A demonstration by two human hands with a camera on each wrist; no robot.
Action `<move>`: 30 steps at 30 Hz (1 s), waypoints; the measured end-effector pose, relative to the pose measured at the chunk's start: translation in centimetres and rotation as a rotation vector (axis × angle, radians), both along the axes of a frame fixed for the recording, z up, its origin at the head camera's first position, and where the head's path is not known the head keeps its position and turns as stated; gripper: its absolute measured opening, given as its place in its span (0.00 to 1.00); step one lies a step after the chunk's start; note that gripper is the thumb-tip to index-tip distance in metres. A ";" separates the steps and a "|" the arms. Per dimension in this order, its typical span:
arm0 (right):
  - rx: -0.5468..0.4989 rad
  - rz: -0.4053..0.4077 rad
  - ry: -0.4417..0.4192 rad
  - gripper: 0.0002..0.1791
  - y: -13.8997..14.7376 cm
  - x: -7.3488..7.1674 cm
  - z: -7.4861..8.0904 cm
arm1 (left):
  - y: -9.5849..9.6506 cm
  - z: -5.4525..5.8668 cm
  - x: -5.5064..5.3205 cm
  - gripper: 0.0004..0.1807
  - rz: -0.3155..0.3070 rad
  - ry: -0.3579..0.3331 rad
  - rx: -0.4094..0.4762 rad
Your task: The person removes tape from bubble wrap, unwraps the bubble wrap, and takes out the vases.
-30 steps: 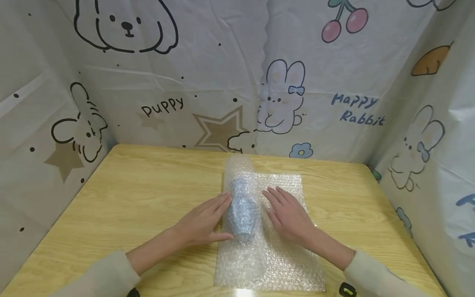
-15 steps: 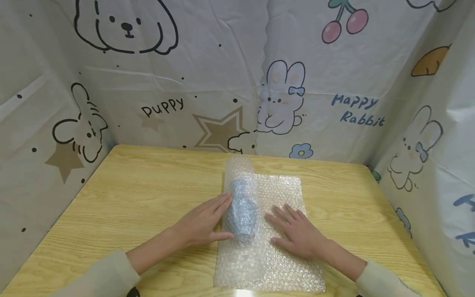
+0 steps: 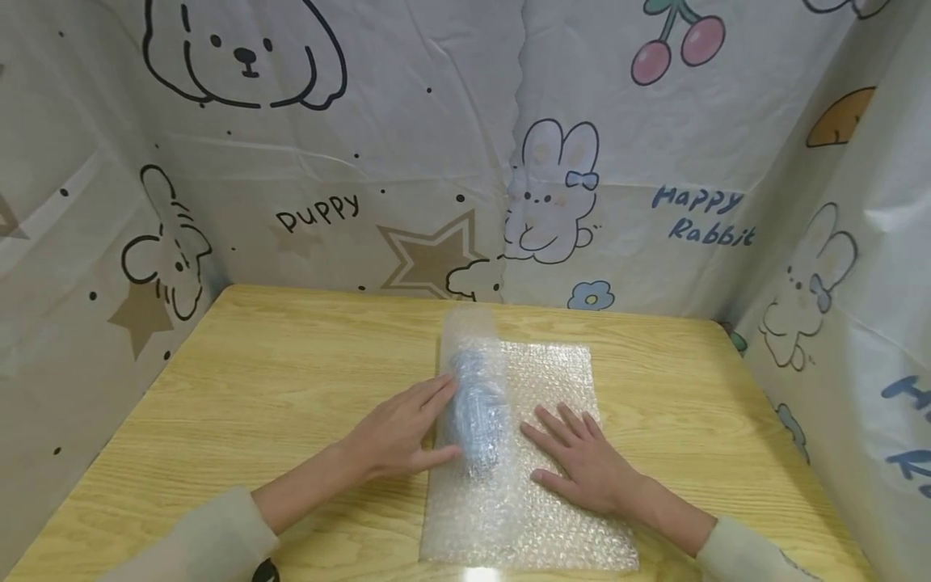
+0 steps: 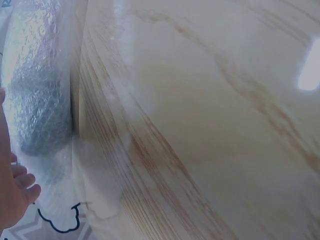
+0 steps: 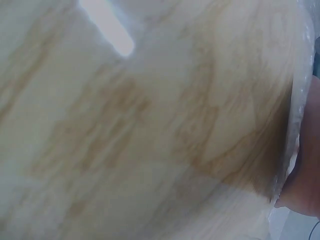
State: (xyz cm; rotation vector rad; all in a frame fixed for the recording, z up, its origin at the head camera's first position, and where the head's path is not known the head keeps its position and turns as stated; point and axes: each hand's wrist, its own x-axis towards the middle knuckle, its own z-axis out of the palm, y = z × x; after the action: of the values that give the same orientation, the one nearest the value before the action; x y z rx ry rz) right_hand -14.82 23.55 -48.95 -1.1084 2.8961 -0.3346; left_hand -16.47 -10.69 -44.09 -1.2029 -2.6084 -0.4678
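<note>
Bundle (image 3: 478, 416) runs near-to-far, right of our touching left hand (image 3: 396, 432); right hand (image 3: 591, 465) apart, on bubble wrap (image 3: 563, 537); both unclenched.

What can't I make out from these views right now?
- Blue object, head view: its details and exact outline, veiled by the bubble wrap over it.
- Left hand, left wrist view: partly cut off by the left edge.
- Right hand, right wrist view: mostly cut off by the right edge.
- Black item near the left sleeve, head view: cut off by the bottom edge.
</note>
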 end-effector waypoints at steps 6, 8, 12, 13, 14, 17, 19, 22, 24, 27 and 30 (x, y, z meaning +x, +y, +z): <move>0.001 -0.005 -0.004 0.36 -0.1 0.1 0.0 | 1.8 0.3 0.3 0.49 0.086 -0.108 0.092; 0.002 -0.006 -0.004 0.36 -0.1 0.1 0.0 | 2.7 0.5 0.4 0.50 0.126 -0.168 0.120; 0.004 -0.010 0.000 0.36 -0.1 0.1 -0.1 | 4.6 1.1 0.5 0.54 0.206 -0.243 0.144; 0.004 -0.011 0.000 0.36 -0.1 0.1 -0.1 | 5.1 1.2 0.5 0.54 0.222 -0.249 0.138; 0.004 -0.011 0.000 0.36 -0.1 0.1 -0.2 | 5.5 1.4 0.6 0.55 0.234 -0.247 0.129; 0.006 -0.014 0.000 0.36 -0.2 0.1 -0.4 | 6.7 1.6 0.7 0.56 0.270 -0.231 0.069; 0.010 -0.019 -0.002 0.36 -0.2 0.2 -0.5 | 7.3 1.6 0.8 0.57 0.296 -0.239 0.036; 0.020 -0.024 0.007 0.36 -0.2 0.2 -0.6 | 8.0 1.3 0.9 0.58 0.326 -0.262 0.007; 0.027 -0.024 0.019 0.36 -0.2 0.1 -0.6 | 8.2 1.1 1.0 0.59 0.335 -0.272 0.007; 0.037 -0.022 0.034 0.36 -0.2 0.1 -0.6 | 8.2 0.8 1.0 0.57 0.328 -0.274 0.003; 0.043 -0.021 0.031 0.36 -0.2 0.1 -0.6 | 8.1 0.5 1.1 0.53 0.311 -0.287 0.015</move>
State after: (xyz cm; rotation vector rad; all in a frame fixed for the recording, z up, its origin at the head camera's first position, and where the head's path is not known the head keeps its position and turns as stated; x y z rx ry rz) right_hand -14.72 23.37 -49.60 -1.0876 2.9291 -0.2557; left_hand -15.34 -2.64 -43.57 -0.7480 -2.9556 -0.6340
